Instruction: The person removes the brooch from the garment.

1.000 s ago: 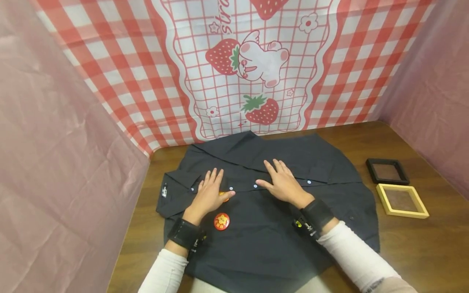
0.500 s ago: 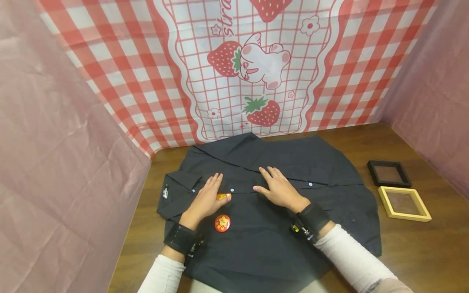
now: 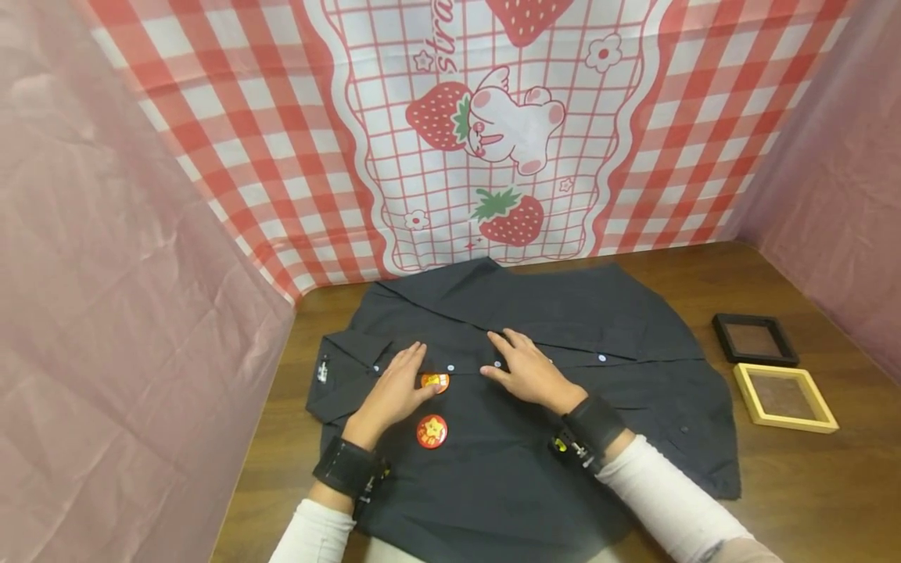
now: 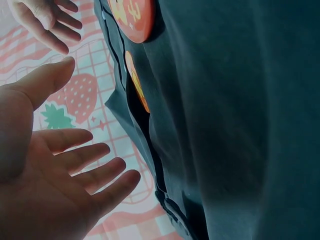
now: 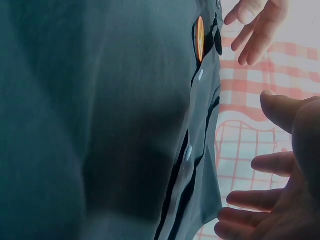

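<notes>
A dark shirt [image 3: 493,477] with pale buttons lies spread on the table, its collar [image 3: 336,379] toward the left. On its front is a round red badge [image 3: 432,432] with a yellow star figure. Farther from the person, beside the button strip, sits a second orange-red badge [image 3: 439,381], partly hidden by the left thumb. My left hand [image 3: 390,397] hovers over the shirt by this badge, fingers extended. My right hand [image 3: 533,374] is above the button strip to the right, fingers likewise extended. Both wrist views show the left palm [image 4: 55,190] and right hand [image 5: 275,205] apart from the cloth.
At the right of the wooden table [image 3: 795,477] lie a black frame [image 3: 723,339] and a yellow frame [image 3: 794,423], side by side. A red-checked strawberry cloth [image 3: 450,180] hangs behind. Pink fabric [image 3: 155,313] walls both sides.
Both hands have drawn back slightly toward the person, and the right has shifted left. More of the orange-red badge shows beside the left thumb. The shirt lies as before.
</notes>
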A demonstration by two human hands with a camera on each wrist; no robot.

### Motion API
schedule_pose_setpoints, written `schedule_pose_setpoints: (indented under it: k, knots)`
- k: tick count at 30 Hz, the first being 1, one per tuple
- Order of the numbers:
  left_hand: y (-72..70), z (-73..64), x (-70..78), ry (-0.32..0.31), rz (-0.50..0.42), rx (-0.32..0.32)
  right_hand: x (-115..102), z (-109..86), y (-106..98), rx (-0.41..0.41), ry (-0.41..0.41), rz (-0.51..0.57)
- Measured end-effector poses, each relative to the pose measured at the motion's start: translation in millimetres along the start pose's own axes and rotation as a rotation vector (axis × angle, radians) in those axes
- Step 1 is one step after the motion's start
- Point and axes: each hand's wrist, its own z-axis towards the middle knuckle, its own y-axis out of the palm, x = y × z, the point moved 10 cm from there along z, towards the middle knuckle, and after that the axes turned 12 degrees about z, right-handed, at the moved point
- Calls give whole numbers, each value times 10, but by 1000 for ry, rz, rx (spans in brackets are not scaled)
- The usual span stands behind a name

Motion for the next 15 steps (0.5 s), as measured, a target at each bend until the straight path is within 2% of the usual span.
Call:
schedule_pose_setpoints:
  k: [11,15]
  knots:
    - [49,-44,-52,-17,3,-9,-120,28,88,-2,-58,-19]
    - [48,-58,-61,-12,5,-11,-119,31,121,1,-45,-6]
